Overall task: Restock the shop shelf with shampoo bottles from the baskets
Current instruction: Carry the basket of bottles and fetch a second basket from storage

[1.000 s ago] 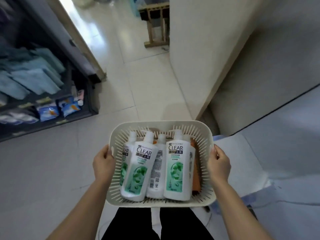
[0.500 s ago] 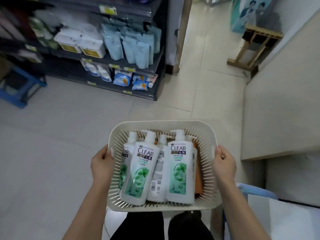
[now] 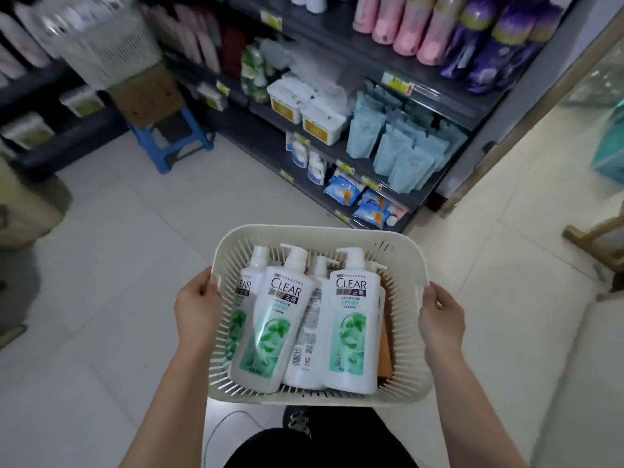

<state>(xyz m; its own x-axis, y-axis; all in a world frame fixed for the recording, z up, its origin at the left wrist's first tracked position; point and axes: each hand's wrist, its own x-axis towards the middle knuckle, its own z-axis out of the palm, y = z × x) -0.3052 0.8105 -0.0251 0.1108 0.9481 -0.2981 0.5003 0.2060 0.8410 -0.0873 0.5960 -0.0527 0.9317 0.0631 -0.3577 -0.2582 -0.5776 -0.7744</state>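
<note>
**Here, a basket of shampoo carried in both hands**

Plainly, in the head view, a cream slatted basket [image 3: 317, 233] is held level in front of the person's body, above the pale tiled floor [image 3: 135, 265]. The left hand [image 3: 197, 305] grips its left rim and the right hand [image 3: 440, 320] grips its right rim, each with fingers curled over the edge. Inside lie the shampoo bottles [image 3: 353, 319], white with green labels, on their sides and side by side, pump heads pointing away from the person. An orange item [image 3: 385, 349] is wedged against the basket's right wall. Ahead stands the dark shop shelf [image 3: 439, 92], stocked with pink bottles [image 3: 398, 25] and light blue pouches [image 3: 398, 146]. A blue stool [image 3: 175, 143] sits to the left of it.
</note>
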